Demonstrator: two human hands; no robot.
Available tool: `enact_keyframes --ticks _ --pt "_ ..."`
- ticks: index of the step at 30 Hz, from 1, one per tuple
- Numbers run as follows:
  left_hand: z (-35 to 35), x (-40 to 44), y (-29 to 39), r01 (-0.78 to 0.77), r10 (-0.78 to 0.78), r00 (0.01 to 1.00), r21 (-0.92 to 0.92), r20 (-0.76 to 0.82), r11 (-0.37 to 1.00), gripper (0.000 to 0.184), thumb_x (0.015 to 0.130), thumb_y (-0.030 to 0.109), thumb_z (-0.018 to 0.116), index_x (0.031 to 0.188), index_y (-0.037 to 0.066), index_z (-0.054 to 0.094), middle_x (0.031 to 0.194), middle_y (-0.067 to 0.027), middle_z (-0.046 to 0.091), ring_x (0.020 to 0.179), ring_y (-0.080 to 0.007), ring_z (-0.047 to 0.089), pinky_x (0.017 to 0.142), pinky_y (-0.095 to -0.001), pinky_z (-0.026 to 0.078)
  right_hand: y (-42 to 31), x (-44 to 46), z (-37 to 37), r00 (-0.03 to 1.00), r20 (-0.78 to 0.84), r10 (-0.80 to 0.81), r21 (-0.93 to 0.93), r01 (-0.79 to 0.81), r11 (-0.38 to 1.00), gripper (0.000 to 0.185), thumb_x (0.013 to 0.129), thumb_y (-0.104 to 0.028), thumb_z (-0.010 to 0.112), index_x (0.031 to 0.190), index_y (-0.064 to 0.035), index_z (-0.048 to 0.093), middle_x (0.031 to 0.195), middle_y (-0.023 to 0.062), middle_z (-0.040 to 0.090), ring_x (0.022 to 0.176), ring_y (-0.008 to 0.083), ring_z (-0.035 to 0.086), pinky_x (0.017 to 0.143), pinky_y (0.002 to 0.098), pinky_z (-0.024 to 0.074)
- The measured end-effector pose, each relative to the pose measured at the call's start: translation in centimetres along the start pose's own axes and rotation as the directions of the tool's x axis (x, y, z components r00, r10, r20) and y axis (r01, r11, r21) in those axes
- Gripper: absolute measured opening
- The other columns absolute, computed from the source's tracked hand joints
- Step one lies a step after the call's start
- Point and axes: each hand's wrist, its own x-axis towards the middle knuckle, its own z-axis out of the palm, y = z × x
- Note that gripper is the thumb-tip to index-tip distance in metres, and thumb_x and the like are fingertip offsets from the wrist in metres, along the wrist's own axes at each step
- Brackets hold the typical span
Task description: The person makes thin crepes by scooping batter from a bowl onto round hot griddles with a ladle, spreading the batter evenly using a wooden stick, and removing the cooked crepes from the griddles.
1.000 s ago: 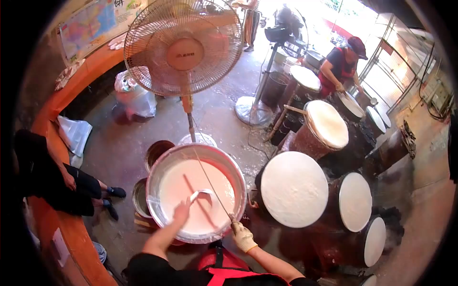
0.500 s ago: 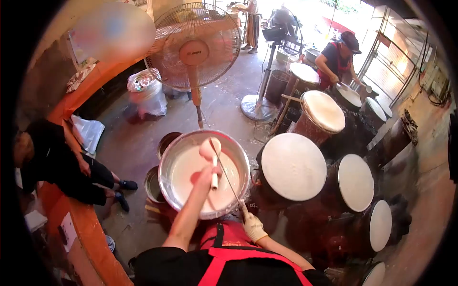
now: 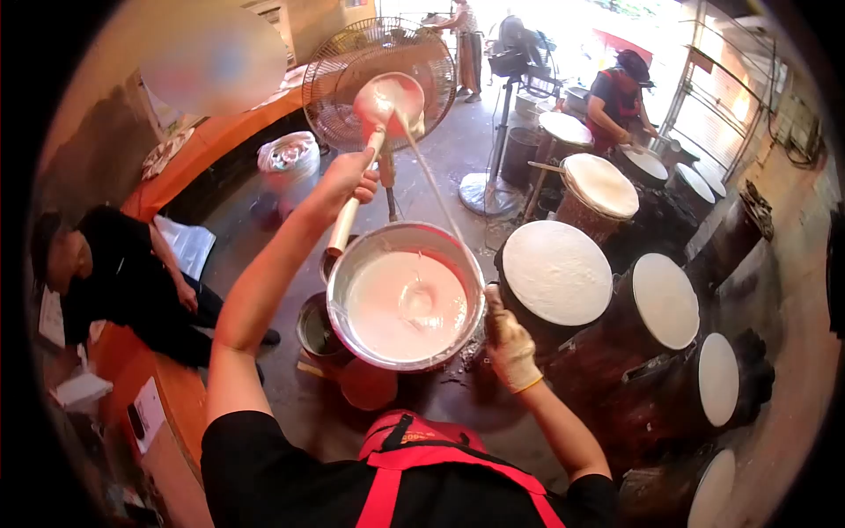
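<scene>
My bare left hand [image 3: 350, 182] is closed round the pale handle of a ladle [image 3: 387, 99], lifted high beyond the pot. Wet pinkish-white batter coats the ladle's bowl. My right hand [image 3: 512, 352], in a cream glove, grips the handle of a long thin stick-like tool [image 3: 431, 180] at the pot's right side. Its far end meets the ladle's bowl in view; I cannot tell if they touch. Below is a wide metal pot [image 3: 335, 321] of pale liquid batter [image 3: 370, 304], with a round ripple right of its centre.
Round drums with white-covered tops [image 3: 556, 273] curve along the right. A co-worker [image 3: 616, 106] bends over one at the back right. A standing fan [image 3: 339, 84] is beyond the pot. Another person [image 3: 123, 273] leans at the orange counter [image 3: 172, 414] on the left. A bucket [image 3: 312, 330] stands beside the pot.
My left hand has raised the ladle up and away from over the batter. My right hand has moved right and forward with the stick-like tool. The batter now shows a ripple.
</scene>
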Motion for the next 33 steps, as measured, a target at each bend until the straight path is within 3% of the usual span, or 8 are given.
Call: enact_keyframes --ticks 4,7,16,20,22,26,31,33 --pt "-6.0 5.4 -0.3 0.155 -0.189 0.976 0.266 0.105 0.952 0.019 0.097 0.024 0.042 0.094 0.005 0.038 0.065 0.0022 0.037 0.044 -0.0026 0.032 0.034 -0.0156 0.028 -2.2 1.3 4.3 0.985 -0.161 0.059 -0.099 -0.075 0.992 0.074 0.08 -0.007 0.056 0.145 -0.0185 0.023 0.093 0.0157 0.059 0.067 0.033 0.06 0.057 0.0404 0.0493" --pt "-9.2 10.6 -2.7 0.657 -0.622 0.75 -0.14 0.225 0.741 0.018 0.097 0.02 0.039 0.093 0.003 0.037 0.066 0.0014 0.039 0.045 -0.0033 0.035 0.035 -0.0155 0.031 -3.8 0.8 8.5 0.959 0.066 0.275 -0.339 -0.237 0.91 0.069 0.079 -0.011 0.058 0.142 -0.0134 0.03 0.101 0.0141 0.058 0.068 0.0299 0.059 0.06 0.0383 0.0501" --pt "-2.9 2.7 -8.5 0.785 -0.857 0.371 0.372 0.358 0.495 0.029 0.1 0.029 0.031 0.097 0.002 0.039 0.062 0.004 0.034 0.044 -0.0015 0.029 0.032 -0.0128 0.026 -16.1 -16.9 8.5 0.669 -0.368 0.646 0.569 -0.388 0.725 0.07 0.08 0.001 0.042 0.146 -0.0114 0.02 0.144 0.009 0.034 0.123 0.0221 0.046 0.09 0.0305 0.0456" --pt "4.5 -4.9 -11.4 0.659 -0.925 0.045 0.685 0.378 0.312 0.017 0.097 0.019 0.039 0.099 0.003 0.041 0.065 0.0044 0.036 0.047 -0.0015 0.03 0.035 -0.0115 0.025 -20.2 -35.2 14.5 0.136 -0.487 0.863 0.423 -0.827 0.37 0.062 0.088 -0.012 0.051 0.144 -0.0087 0.025 0.14 0.0129 0.04 0.122 0.0281 0.047 0.095 0.0356 0.0424" --pt "8.6 -9.7 -12.7 0.544 -0.954 -0.086 0.816 0.285 0.195 0.013 0.096 0.016 0.041 0.098 0.004 0.041 0.065 0.004 0.036 0.047 -0.0015 0.031 0.035 -0.0124 0.025 -25.7 -39.2 16.0 -0.137 -0.533 0.835 0.538 -0.817 0.209 0.047 0.095 -0.018 0.046 0.139 -0.0079 0.034 0.102 0.0062 0.056 0.079 0.0159 0.052 0.068 0.0284 0.0471" --pt "16.6 -18.9 -19.8 0.156 -0.87 -0.476 0.986 0.125 0.056 0.009 0.092 0.011 0.045 0.093 0.002 0.044 0.064 0.0024 0.039 0.044 -0.0032 0.032 0.036 -0.0153 0.026 -38.3 -39.3 14.6 -0.666 -0.255 0.701 0.967 -0.164 0.196 0.036 0.093 -0.015 0.05 0.128 -0.0067 0.045 0.079 -0.0032 0.051 0.06 0.004 0.046 0.05 0.0177 0.0366" --pt "26.8 -36.1 -24.6 -0.251 -0.77 -0.629 0.965 -0.108 0.07 0.018 0.089 0.013 0.048 0.098 -0.002 0.049 0.067 -0.0007 0.046 0.047 -0.0058 0.041 0.039 -0.0182 0.034 -46.1 -43.6 12.6 -0.633 -0.563 0.532 0.824 -0.476 0.307 0.036 0.094 -0.031 0.049 0.111 -0.0005 0.056 0.067 -0.0025 0.055 0.048 0.0055 0.048 0.043 0.0233 0.0373" --pt "28.2 -44.2 -25.4 -0.521 -0.722 -0.652 0.556 0.231 0.648 0.021 0.087 0.016 0.052 0.097 -0.003 0.051 0.071 -0.0042 0.052 0.053 -0.0103 0.049 0.043 -0.0224 0.042 -48.9 -45.6 9.0 -0.506 -0.708 0.493 0.67 -0.703 0.241 0.035 0.093 -0.027 0.051 0.113 0.0022 0.053 0.068 0.0042 0.057 0.052 0.0112 0.054 0.048 0.0263 0.0429"
